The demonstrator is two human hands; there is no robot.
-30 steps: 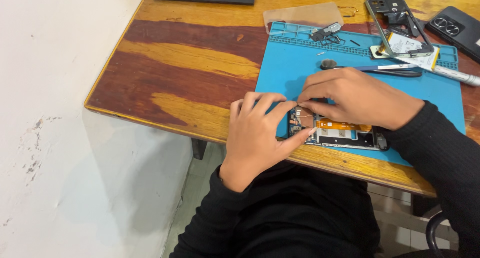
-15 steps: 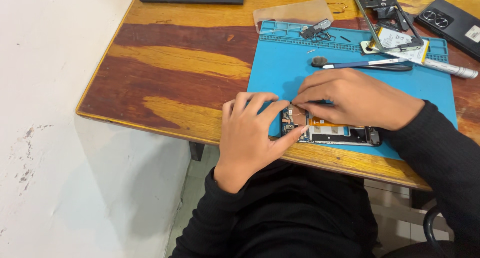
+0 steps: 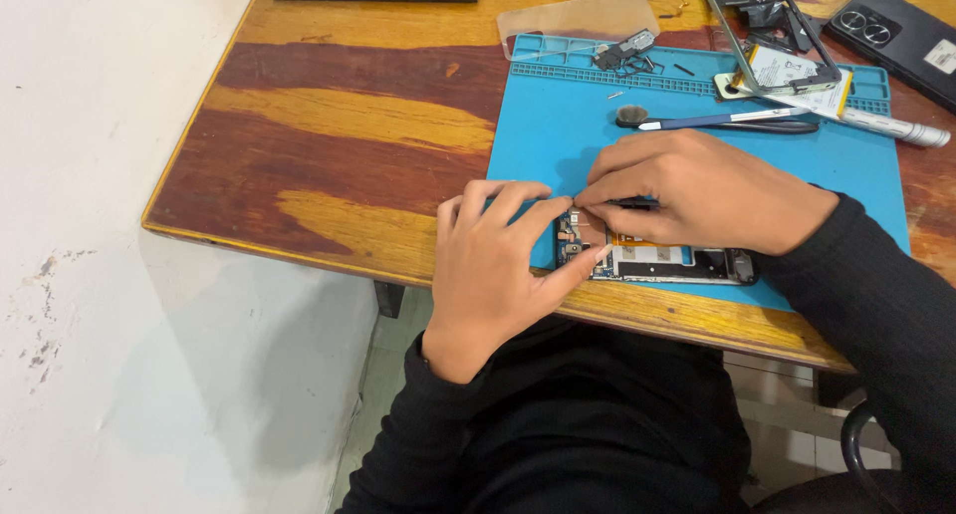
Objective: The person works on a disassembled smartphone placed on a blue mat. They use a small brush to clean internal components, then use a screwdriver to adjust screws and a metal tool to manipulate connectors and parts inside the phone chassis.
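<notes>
An opened phone point(image 3: 657, 260) lies at the near edge of the blue mat point(image 3: 558, 135), its insides showing. The left hand point(image 3: 493, 265) grips the phone's left end, thumb on the near edge and fingers curled over the far edge. The right hand point(image 3: 697, 190) rests over the phone's middle, fingertips pinched at the upper left corner; whether they hold anything cannot be told. Beyond the phone on the mat lie tweezers point(image 3: 727, 122), and a dark phone point(image 3: 901, 38) sits on the desk point(image 3: 339, 126).
</notes>
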